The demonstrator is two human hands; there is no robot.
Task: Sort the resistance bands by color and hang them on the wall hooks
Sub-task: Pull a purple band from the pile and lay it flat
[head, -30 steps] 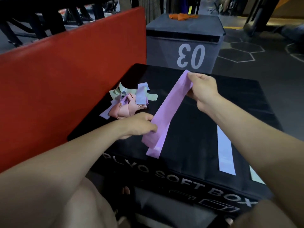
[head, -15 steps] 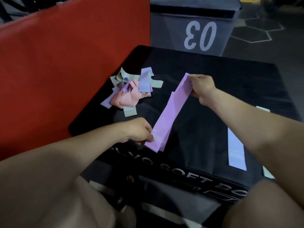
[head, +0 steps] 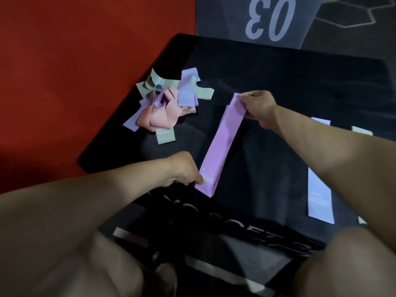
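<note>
A purple resistance band (head: 220, 144) lies stretched flat on the black plyo soft box (head: 278, 86). My left hand (head: 185, 168) pinches its near end at the box's front edge. My right hand (head: 259, 107) pinches its far end. A tangled pile of bands (head: 165, 103) in pale green, pink, purple and light blue sits at the box's left side. A light blue band (head: 319, 189) lies flat on the right, partly under my right forearm, with a pale green band (head: 362, 131) just beyond it.
A red padded block (head: 75, 61) stands along the left of the box. A grey box marked 03 (head: 257, 18) stands behind it. Dark gym floor with hexagon lines (head: 353, 16) shows at the top right. My knees fill the bottom of the view.
Both hands have lowered the purple band from a raised slant down flat onto the box top. The camera has tilted downward and closer.
</note>
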